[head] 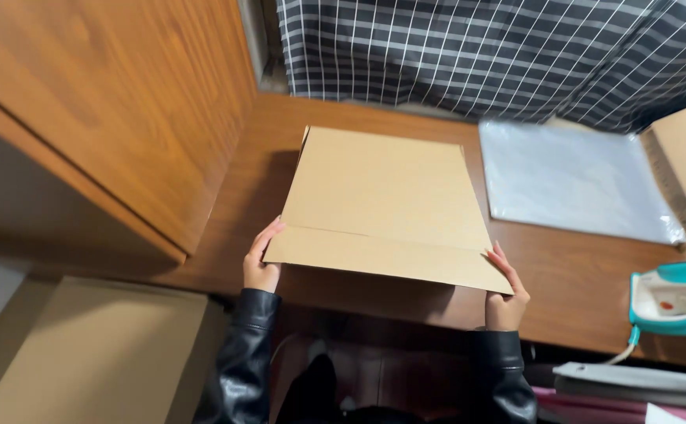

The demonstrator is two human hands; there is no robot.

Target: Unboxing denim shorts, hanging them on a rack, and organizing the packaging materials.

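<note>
Wooden desk [563,275] under a checked curtain [476,55] carries a flat cardboard box [382,204], its near flap overhanging the edge; left hand [260,263] and right hand [506,294] clasp that flap's corners, fingers curled underneath, keeping it level; plastic sleeve [578,184] alongside.

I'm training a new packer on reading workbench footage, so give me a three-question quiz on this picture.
1. True or false: both hands hold the flat cardboard box at its near flap.
2. Which thing lies on the wooden table right of the box?
A. a clear plastic bag
B. a roll of tape
C. a pair of scissors
3. What colour is the iron at the right edge of the view?

Key
1. True: the left hand grips the flap's left end and the right hand its right end.
2. A: the clear plastic bag.
3. Teal and white: the iron.
</note>
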